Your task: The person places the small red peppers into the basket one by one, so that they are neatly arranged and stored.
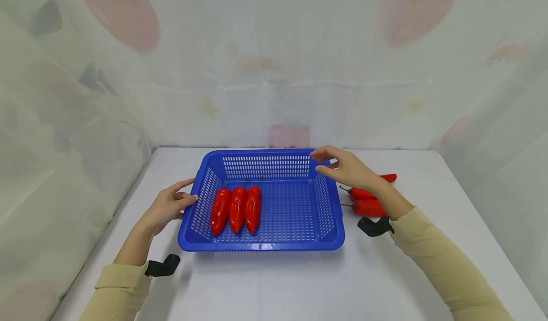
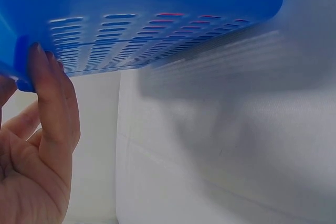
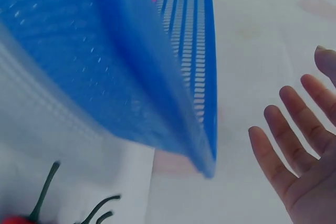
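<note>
A blue plastic basket (image 1: 291, 211) with slotted walls holds three red chili peppers (image 1: 237, 209), lying side by side in its left half. My left hand (image 1: 169, 204) grips the basket's left rim, thumb on top and fingers against the outside; the left wrist view shows these fingers (image 2: 50, 93) at the rim. Above the basket's right rim is my right hand (image 1: 344, 166), holding nothing. Its fingers (image 3: 299, 114) are spread and apart from the basket in the right wrist view. More red chili peppers (image 1: 369, 208) lie right of the basket, partly hidden by my right forearm.
The basket is over a white table (image 1: 265, 287), its shadow (image 2: 210, 114) falling on the tabletop in the left wrist view. A pale patterned curtain (image 1: 274, 107) hangs behind the table and along both sides. Dark green pepper stems (image 3: 46, 190) show low in the right wrist view.
</note>
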Available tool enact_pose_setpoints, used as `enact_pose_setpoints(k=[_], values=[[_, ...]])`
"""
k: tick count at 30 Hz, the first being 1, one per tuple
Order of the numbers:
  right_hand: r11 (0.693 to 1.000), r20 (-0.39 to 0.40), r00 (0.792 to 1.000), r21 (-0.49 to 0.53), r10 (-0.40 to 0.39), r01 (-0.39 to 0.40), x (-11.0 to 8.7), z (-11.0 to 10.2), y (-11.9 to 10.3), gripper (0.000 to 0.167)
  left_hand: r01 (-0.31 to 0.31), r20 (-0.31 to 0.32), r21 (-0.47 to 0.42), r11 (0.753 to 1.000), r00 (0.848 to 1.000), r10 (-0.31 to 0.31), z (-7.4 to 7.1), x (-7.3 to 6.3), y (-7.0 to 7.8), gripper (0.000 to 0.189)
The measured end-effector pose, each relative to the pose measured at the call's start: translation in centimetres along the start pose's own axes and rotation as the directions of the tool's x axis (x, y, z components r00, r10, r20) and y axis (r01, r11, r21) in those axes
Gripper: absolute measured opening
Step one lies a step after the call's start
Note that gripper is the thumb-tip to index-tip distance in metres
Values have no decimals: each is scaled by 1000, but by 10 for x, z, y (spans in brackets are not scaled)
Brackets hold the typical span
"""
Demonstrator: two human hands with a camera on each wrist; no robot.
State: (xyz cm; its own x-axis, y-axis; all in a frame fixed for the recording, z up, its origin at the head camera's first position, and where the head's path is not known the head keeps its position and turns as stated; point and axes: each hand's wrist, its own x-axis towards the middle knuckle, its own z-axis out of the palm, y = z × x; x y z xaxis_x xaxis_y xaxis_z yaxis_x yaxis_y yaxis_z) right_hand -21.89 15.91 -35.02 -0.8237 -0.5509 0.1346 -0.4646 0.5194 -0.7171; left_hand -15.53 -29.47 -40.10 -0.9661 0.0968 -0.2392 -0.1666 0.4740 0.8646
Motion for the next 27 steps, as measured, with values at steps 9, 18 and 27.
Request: enact_pose_setpoints(k=[9, 18, 27], values=[[999, -75, 997, 37, 23, -20, -23, -6, 23, 38, -7, -1, -8, 1000, 1000, 7, 0, 0, -1, 66], [996, -112, 991, 51, 78, -73, -48, -9, 45, 38, -4, -1, -11, 1000, 1000, 4, 0, 1, 0, 66], [991, -124, 983, 28, 133, -130, -78, -13, 69, 44, 9, -2, 0, 1000, 1000, -9, 0, -2, 1, 67]])
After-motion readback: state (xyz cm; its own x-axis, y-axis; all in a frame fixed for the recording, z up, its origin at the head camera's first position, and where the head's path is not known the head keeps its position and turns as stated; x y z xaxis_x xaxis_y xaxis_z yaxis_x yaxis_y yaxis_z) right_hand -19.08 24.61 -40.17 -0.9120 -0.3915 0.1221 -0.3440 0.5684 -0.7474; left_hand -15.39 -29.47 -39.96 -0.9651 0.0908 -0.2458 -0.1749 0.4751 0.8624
